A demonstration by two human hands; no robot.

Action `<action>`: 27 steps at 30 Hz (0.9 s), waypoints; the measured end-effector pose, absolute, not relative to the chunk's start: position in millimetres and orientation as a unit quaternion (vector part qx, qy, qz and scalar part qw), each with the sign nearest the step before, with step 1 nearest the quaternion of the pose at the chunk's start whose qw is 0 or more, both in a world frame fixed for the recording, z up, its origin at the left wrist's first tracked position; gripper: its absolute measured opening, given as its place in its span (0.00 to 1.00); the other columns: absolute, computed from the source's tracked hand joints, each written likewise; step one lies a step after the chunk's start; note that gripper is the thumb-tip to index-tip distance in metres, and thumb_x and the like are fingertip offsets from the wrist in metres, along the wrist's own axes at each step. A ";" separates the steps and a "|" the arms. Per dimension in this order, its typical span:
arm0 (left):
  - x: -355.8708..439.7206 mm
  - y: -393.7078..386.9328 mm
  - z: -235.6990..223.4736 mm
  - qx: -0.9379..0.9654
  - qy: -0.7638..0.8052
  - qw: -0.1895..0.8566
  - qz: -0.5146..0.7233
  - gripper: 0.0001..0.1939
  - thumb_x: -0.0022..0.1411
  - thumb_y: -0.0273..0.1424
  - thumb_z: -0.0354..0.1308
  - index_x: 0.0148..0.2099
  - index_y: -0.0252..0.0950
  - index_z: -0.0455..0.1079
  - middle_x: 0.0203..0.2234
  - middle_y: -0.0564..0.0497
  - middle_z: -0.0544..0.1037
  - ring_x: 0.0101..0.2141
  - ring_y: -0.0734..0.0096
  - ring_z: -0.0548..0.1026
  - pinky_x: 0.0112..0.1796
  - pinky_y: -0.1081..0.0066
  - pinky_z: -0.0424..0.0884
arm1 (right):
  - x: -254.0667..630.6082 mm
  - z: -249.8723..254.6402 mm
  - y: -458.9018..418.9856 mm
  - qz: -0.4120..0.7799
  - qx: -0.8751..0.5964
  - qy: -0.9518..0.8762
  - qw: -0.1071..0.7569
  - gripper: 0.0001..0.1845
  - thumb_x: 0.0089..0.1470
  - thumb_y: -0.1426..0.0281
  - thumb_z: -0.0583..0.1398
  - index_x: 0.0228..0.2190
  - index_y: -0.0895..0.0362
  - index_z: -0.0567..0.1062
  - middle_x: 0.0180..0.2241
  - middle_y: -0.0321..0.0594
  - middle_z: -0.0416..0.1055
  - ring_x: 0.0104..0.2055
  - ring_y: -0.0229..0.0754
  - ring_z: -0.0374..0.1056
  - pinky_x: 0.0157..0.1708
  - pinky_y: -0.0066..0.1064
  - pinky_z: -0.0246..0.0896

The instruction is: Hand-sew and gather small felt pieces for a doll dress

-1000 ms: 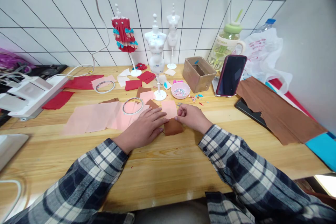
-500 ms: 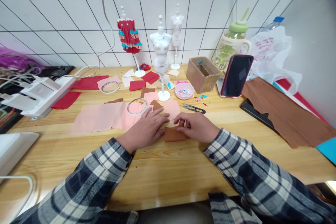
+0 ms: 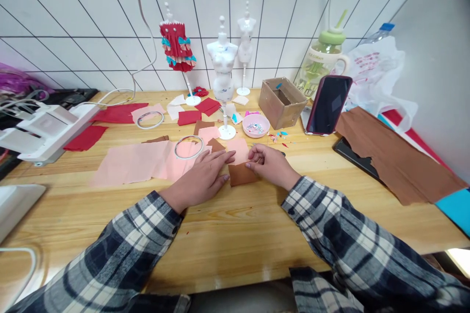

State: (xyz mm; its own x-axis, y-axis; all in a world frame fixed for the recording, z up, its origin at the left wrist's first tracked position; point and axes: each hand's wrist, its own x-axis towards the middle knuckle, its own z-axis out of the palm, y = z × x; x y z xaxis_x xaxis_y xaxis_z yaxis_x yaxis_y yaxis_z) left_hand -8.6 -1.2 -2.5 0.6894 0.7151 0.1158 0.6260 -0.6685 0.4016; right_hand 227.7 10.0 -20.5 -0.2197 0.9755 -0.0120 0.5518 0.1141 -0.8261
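Observation:
A small brown fabric piece lies flat on the wooden table in front of me. My right hand has its fingers curled, with thumb and forefinger pinched at the fabric's upper right edge. To the left of that piece, my left hand rests palm down with its fingers stretched out. Its fingertips come close to a pink fabric square, which sits just beyond the brown piece. Under and past the left hand spread pink fabric pieces with a silver ring on them. The thread snips are mostly hidden behind my right hand.
Beyond the hands stand a bare white mannequin, another mannequin and one in a red dress. A pink bowl of sequins, a cardboard box, a propped phone and a large brown cloth lie rightward. A power strip is left.
My right hand has moved slightly away from me, and the brown fabric has shifted with it toward the pink square. The right hand now covers most of the snips. My left hand stays flat.

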 end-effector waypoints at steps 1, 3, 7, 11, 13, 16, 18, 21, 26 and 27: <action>-8.8 -1.0 -3.4 0.906 0.368 0.164 0.133 0.29 0.67 0.31 0.48 0.67 0.39 0.48 0.60 0.43 0.67 0.62 0.57 0.60 0.62 0.45 0.48 | 227.5 -20.7 10.3 0.364 -0.560 -0.688 0.283 0.08 0.48 0.68 0.63 0.32 0.54 0.70 0.26 0.30 0.70 0.26 0.33 0.64 0.28 0.25 0.56; -8.8 -0.6 -4.2 0.909 0.363 0.156 0.131 0.28 0.67 0.33 0.48 0.67 0.40 0.50 0.61 0.42 0.65 0.62 0.56 0.60 0.62 0.45 0.48 | 227.4 -19.4 11.1 0.361 -0.572 -0.685 0.272 0.08 0.48 0.69 0.63 0.31 0.54 0.69 0.24 0.29 0.70 0.26 0.34 0.65 0.28 0.25 0.55; -7.5 -0.7 -2.1 0.911 0.365 0.153 0.114 0.27 0.67 0.35 0.48 0.66 0.39 0.51 0.61 0.42 0.65 0.62 0.55 0.59 0.62 0.46 0.47 | 227.4 -15.1 14.3 0.357 -0.592 -0.677 0.251 0.09 0.47 0.69 0.63 0.31 0.54 0.68 0.23 0.28 0.69 0.26 0.34 0.65 0.27 0.25 0.54; -6.5 -1.1 0.4 0.912 0.365 0.150 0.109 0.27 0.67 0.35 0.49 0.66 0.39 0.53 0.60 0.43 0.66 0.63 0.54 0.58 0.62 0.46 0.48 | 227.9 -14.9 18.5 0.353 -0.602 -0.676 0.235 0.10 0.46 0.69 0.64 0.30 0.54 0.67 0.23 0.28 0.69 0.26 0.35 0.65 0.26 0.25 0.52; -6.5 -0.9 0.7 0.914 0.361 0.151 0.106 0.27 0.66 0.34 0.49 0.66 0.40 0.54 0.59 0.43 0.67 0.63 0.54 0.57 0.62 0.45 0.48 | 228.2 -15.8 20.1 0.352 -0.602 -0.678 0.233 0.10 0.46 0.69 0.64 0.31 0.54 0.67 0.23 0.28 0.69 0.26 0.35 0.65 0.26 0.25 0.52; -6.7 -0.2 0.1 0.917 0.357 0.149 0.098 0.26 0.66 0.34 0.50 0.65 0.43 0.56 0.59 0.44 0.67 0.63 0.52 0.57 0.62 0.43 0.46 | 228.0 -16.0 21.3 0.350 -0.605 -0.678 0.229 0.10 0.46 0.70 0.64 0.31 0.54 0.68 0.23 0.28 0.69 0.26 0.34 0.65 0.26 0.26 0.52; -6.9 0.4 -0.6 0.919 0.354 0.146 0.096 0.26 0.65 0.34 0.50 0.65 0.43 0.57 0.60 0.45 0.67 0.64 0.52 0.56 0.61 0.42 0.45 | 227.5 -14.8 21.4 0.348 -0.608 -0.678 0.223 0.10 0.45 0.70 0.64 0.30 0.54 0.68 0.23 0.28 0.69 0.26 0.34 0.64 0.26 0.26 0.52; -7.1 1.2 -1.6 0.924 0.345 0.140 0.092 0.24 0.66 0.34 0.49 0.64 0.44 0.59 0.59 0.46 0.68 0.64 0.52 0.56 0.62 0.42 0.44 | 226.4 -12.6 21.5 0.338 -0.616 -0.679 0.214 0.10 0.45 0.69 0.64 0.30 0.54 0.68 0.23 0.29 0.69 0.26 0.34 0.64 0.27 0.26 0.52; -6.8 1.2 -1.9 0.927 0.340 0.131 0.088 0.22 0.67 0.35 0.48 0.62 0.43 0.62 0.58 0.47 0.69 0.64 0.52 0.56 0.62 0.42 0.43 | 224.5 -10.2 21.8 0.320 -0.623 -0.683 0.206 0.10 0.45 0.69 0.64 0.30 0.55 0.69 0.24 0.30 0.70 0.26 0.34 0.63 0.27 0.26 0.51; -6.6 1.2 -1.8 0.927 0.340 0.130 0.088 0.22 0.68 0.35 0.47 0.62 0.43 0.63 0.58 0.47 0.69 0.64 0.52 0.56 0.62 0.42 0.43 | 224.1 -9.5 21.7 0.316 -0.625 -0.684 0.204 0.09 0.45 0.69 0.64 0.30 0.55 0.69 0.24 0.30 0.70 0.26 0.34 0.63 0.27 0.26 0.51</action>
